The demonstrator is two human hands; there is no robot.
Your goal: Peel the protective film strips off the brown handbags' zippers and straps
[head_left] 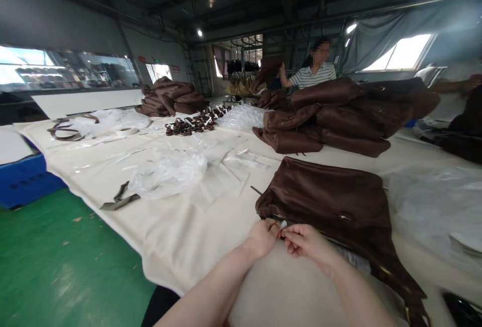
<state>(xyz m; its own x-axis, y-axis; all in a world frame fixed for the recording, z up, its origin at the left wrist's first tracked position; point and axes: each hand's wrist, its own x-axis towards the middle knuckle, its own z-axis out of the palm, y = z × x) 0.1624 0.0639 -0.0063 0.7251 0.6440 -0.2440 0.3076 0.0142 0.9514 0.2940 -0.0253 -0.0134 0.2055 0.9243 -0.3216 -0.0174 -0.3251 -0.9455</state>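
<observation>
Left fingers: thumb and fingers of the left hand (261,236) drawn together at the bag's near edge; what they pinch cannot be told.
Right fingers: thumb and fingertips of the right hand (307,241) together, meeting the left hand's at one small white piece (283,225); which hand holds it is unclear.
Bag at the hands: one dark-brown, soft leather-like bag (327,196), lying flat on the cream cloth-covered table (169,236), with a small metal fitting on its upper face; no brand legible.
Clear plastic: one crumpled translucent sheet (433,206) right of the bag, another crumpled heap (169,174) to the left.
Grey-green strip: one, folded (120,199), beside the left plastic.
Brown bag piles: two main ones, a large right-hand pile (339,116) and a farther left-hand pile (171,98); overlap prevents a count.
Dark-brown bundles: many, white-banded (194,122), between the piles.
Blue box: one (30,181), at the table's left; its dark characters are too blurred to read.
Green sign: one, lit (156,61), on the back wall, illegible.
Co-worker: one person in a striped shirt (314,73), behind the right-hand pile.
</observation>
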